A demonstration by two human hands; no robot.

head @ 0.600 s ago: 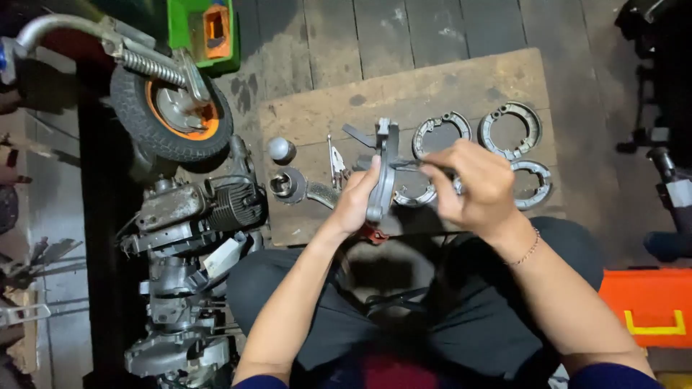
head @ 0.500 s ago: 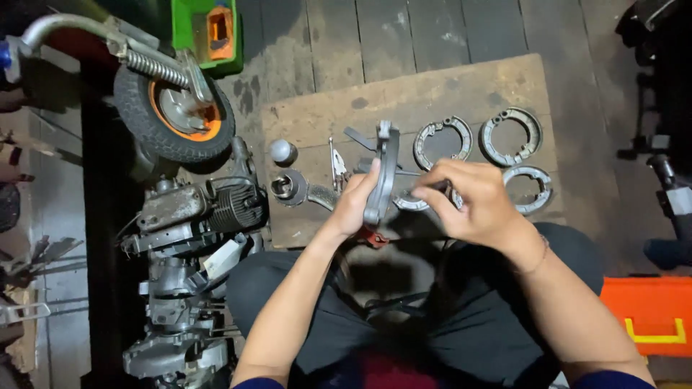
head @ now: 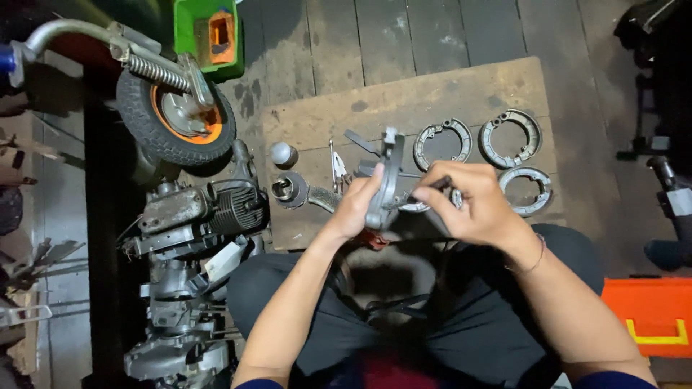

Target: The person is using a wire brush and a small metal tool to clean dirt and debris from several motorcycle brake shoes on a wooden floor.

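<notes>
a dull grey metal part [head: 386, 180] sits between two bare hands, the left hand [head: 358, 207] and the right hand [head: 472, 205], and a thin dark bracelet [head: 530, 259] circles the right wrist. the board [head: 447, 94] beneath is pale brown, blotched with darker stains, on grey-brown floor planks [head: 404, 32]. three brake shoe rings [head: 510, 137] are silver-grey with darker linings. the small wheel [head: 176, 122] has a black tyre and an orange rim around a grey hub. the engine [head: 194, 216] is grimy grey. a bright green box [head: 191, 29] holds an orange piece. the trousers [head: 461, 324] are black. an orange case [head: 656, 313] carries a yellow mark.
</notes>
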